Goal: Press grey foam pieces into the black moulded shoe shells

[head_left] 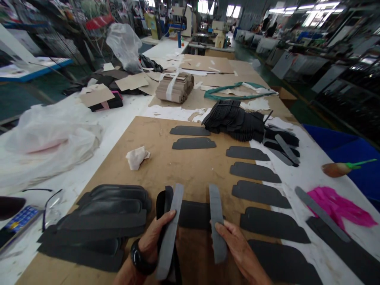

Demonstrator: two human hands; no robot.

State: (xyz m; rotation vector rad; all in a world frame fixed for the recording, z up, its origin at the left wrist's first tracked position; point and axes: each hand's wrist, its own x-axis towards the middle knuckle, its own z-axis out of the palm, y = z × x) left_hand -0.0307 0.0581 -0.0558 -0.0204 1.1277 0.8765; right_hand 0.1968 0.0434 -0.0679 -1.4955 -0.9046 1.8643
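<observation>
My left hand [152,235], with a black band on its wrist, is closed around a long grey strip [170,241] and darker strips bunched behind it. In my right hand [239,247] a second grey strip [217,219] is pinched between thumb and fingers. Between the two hands a dark flat piece [193,215] lies on the brown board, partly hidden. A loose column of similar dark pieces [261,194] runs along the right. Left of my left hand, overlapping dark pieces with raised panels [109,213] are stacked.
The brown board [115,166] carries a crumpled pale cloth [137,157]. Behind are a heap of black pieces [234,120] and a tied brown bundle [175,87]. At right lie pink fabric [338,206] and a brush-like tool [337,169]; at left, glasses [49,206] and plastic sheeting [53,138].
</observation>
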